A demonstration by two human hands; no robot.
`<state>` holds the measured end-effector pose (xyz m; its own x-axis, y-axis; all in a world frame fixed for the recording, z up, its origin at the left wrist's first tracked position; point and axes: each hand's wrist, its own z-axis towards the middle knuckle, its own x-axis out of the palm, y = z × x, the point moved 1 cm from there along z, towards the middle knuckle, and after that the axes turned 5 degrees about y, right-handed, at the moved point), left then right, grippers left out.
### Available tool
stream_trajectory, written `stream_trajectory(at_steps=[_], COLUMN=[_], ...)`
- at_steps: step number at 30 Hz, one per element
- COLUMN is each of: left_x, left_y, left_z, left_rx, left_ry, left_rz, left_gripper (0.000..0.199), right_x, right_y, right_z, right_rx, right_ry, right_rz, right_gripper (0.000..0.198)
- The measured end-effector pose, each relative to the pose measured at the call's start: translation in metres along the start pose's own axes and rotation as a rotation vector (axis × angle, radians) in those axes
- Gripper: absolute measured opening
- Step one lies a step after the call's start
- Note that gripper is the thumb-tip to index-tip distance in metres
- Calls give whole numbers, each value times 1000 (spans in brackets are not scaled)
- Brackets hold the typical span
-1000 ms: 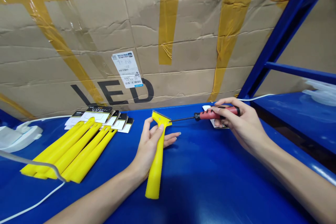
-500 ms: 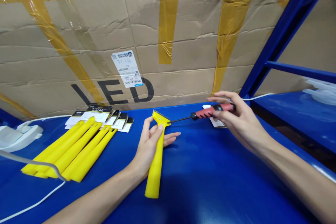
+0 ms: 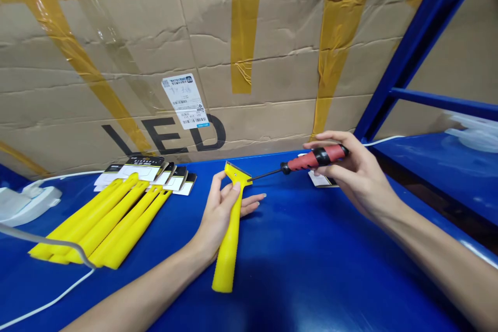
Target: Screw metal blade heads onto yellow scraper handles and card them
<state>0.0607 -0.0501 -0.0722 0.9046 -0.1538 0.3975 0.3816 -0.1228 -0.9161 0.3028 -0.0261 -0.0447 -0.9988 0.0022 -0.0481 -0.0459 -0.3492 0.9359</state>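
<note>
My left hand (image 3: 221, 206) grips a yellow scraper (image 3: 229, 241) just below its wide head, with the thumb across the neck. The handle points down toward me, and a small screw shows on the head. In my right hand (image 3: 360, 174) is a screwdriver (image 3: 301, 162) with a red and black handle, held between thumb and fingers. Its dark shaft runs left, and the tip meets the right side of the scraper's head. Under the screwdriver handle, a white and black card (image 3: 322, 180) lies partly hidden on the blue surface.
Several yellow scrapers (image 3: 105, 223) with card covers (image 3: 142, 168) lie at left. A white power strip (image 3: 29, 205) and a cable (image 3: 58, 298) are beside them. Behind stands a taped cardboard box (image 3: 284, 109). A blue metal frame (image 3: 404, 57) rises at right, near clear plastic (image 3: 476, 132).
The screwdriver handle has turned a little in my right hand, its tip staying at the scraper's head. The whole view has shifted slightly; my left hand keeps its hold.
</note>
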Motion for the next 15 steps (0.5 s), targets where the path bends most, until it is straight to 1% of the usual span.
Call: stream_trajectory(at_steps=[2,3,5,9,15], left_x=[0,-1,-1,0,-1], left_y=[0,1,1,1,2], left_z=[0,0,1,3,3], left_rx=[-1,-3,-7,-6,-10], left_ry=[4,7,10,5,-12], left_rz=[-4,-7,-12,-9,4], left_gripper=[44,44,44,43,44], right_x=[0,0,1,2,3], right_y=[1,1,3,5,4], right_z=[0,0,-1,-2,-3], right_rx=[6,20,31,0,9], right_ry=[4,-8,-40,-62,-69], right_rz=[-43,-81,-140,-145,-151], right_gripper=[37,33,32,33,32])
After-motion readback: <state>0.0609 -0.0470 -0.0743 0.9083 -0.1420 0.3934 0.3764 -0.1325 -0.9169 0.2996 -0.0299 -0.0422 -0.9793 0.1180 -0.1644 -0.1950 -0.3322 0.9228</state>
